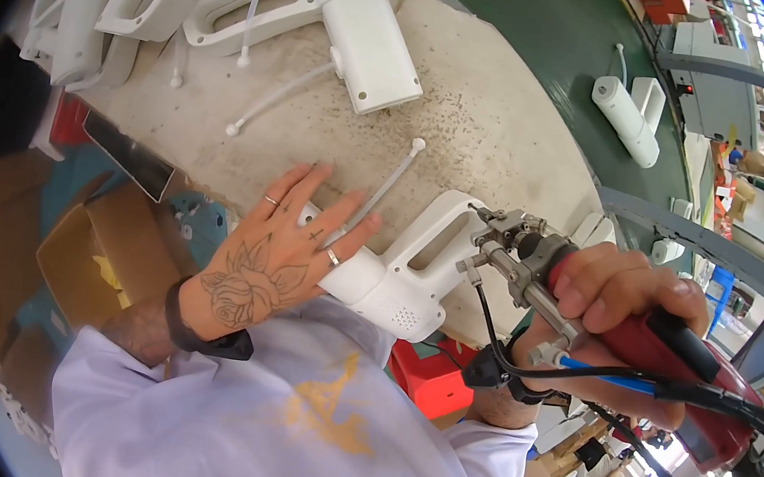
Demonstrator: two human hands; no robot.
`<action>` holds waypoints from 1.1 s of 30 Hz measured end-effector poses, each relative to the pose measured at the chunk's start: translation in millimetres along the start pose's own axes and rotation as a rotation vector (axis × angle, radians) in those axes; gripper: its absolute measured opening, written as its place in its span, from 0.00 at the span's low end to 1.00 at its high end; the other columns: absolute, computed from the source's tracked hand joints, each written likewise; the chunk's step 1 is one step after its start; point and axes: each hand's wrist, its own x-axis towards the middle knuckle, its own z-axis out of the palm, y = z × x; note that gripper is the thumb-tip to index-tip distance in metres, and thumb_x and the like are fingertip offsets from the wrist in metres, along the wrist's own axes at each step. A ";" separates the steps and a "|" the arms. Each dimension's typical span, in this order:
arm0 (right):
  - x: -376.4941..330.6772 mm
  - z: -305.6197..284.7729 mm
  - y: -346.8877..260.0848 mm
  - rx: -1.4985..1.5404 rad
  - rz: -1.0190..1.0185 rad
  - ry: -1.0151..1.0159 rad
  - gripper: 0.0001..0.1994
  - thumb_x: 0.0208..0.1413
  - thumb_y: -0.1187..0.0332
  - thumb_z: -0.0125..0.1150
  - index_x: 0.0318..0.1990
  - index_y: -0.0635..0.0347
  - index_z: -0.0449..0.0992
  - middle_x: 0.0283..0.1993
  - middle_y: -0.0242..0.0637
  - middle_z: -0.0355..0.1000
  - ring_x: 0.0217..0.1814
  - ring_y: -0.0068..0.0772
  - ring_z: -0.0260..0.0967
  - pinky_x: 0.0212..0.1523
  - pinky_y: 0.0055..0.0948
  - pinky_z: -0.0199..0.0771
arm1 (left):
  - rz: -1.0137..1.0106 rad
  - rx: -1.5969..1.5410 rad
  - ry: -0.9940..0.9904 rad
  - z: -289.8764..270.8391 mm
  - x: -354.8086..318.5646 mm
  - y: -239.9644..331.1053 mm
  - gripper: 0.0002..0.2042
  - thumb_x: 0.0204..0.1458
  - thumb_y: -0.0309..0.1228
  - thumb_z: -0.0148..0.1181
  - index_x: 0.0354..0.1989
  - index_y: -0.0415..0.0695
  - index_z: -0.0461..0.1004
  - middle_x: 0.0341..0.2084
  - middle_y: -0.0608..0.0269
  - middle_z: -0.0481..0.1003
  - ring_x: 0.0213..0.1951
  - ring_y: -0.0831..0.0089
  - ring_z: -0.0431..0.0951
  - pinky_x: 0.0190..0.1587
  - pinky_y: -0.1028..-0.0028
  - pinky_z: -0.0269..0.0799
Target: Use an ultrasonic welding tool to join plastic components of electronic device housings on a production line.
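Observation:
Over the barrel of a white plastic housing [395, 289] with a looped handle lies my left hand [282, 246], fingers spread across it and gripping its end against the table. A thin white tube [390, 181] with a round tip sticks out from between those fingers. My right hand [625, 295] is wrapped round a red power screwdriver [671, 351] with a metal nose [518, 240]. The nose's thin tip is at the top corner of the housing's handle; whether it touches a screw is too small to tell. A black cable and a blue hose [607, 375] run along the tool.
More white housings [367, 34] with tubes lie on the worn table [511, 102], at its far left. Beyond its curved edge, another housing [627, 116] sits on a green surface [546, 40]. Cardboard boxes [117, 246] stand lower left; a red stool-like object [427, 380] is below the table.

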 end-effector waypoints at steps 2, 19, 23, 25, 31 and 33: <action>-0.8 1.4 7.3 -0.030 0.007 -0.028 0.39 0.56 0.29 0.47 0.50 0.63 0.69 0.22 0.33 0.62 0.19 0.28 0.61 0.20 0.27 0.61 | 0.004 -0.013 0.023 -0.2 0.2 -0.3 0.39 0.37 0.37 0.70 0.64 0.51 0.64 0.60 0.59 0.63 0.64 0.49 0.59 0.69 0.52 0.53; -12.2 -6.0 -57.6 -0.023 -0.123 0.049 0.36 0.58 0.37 0.55 0.58 0.64 0.62 0.27 0.37 0.65 0.24 0.33 0.65 0.25 0.32 0.67 | -0.007 0.006 0.047 9.7 30.6 15.9 0.35 0.44 0.43 0.68 0.61 0.45 0.65 0.45 0.60 0.69 0.48 0.59 0.68 0.55 0.62 0.65; -17.1 -10.4 -57.3 -0.005 -0.005 -0.049 0.38 0.55 0.35 0.57 0.56 0.64 0.63 0.27 0.38 0.66 0.23 0.34 0.66 0.25 0.31 0.68 | 0.008 0.004 0.134 19.3 46.1 19.8 0.35 0.42 0.43 0.69 0.60 0.45 0.65 0.45 0.60 0.69 0.48 0.60 0.68 0.55 0.61 0.65; -17.9 -8.9 -48.1 0.035 -0.004 -0.054 0.42 0.54 0.32 0.54 0.55 0.69 0.68 0.23 0.35 0.62 0.20 0.31 0.62 0.20 0.30 0.59 | 0.014 -0.003 0.147 20.2 47.1 19.9 0.35 0.41 0.42 0.70 0.60 0.45 0.65 0.44 0.60 0.69 0.48 0.60 0.69 0.55 0.61 0.65; -18.8 -9.2 -34.4 0.032 0.013 -0.077 0.41 0.55 0.31 0.53 0.54 0.69 0.67 0.23 0.37 0.64 0.19 0.32 0.62 0.20 0.31 0.61 | -0.001 -0.006 0.161 18.9 47.4 21.9 0.35 0.40 0.41 0.71 0.59 0.46 0.65 0.43 0.60 0.68 0.47 0.61 0.70 0.53 0.61 0.67; -19.7 -9.7 -28.8 0.029 0.029 -0.092 0.41 0.55 0.31 0.53 0.54 0.68 0.68 0.23 0.37 0.65 0.19 0.32 0.62 0.20 0.31 0.62 | 0.003 -0.010 0.178 18.6 48.2 22.1 0.35 0.39 0.40 0.71 0.59 0.46 0.65 0.42 0.60 0.68 0.47 0.61 0.70 0.53 0.61 0.67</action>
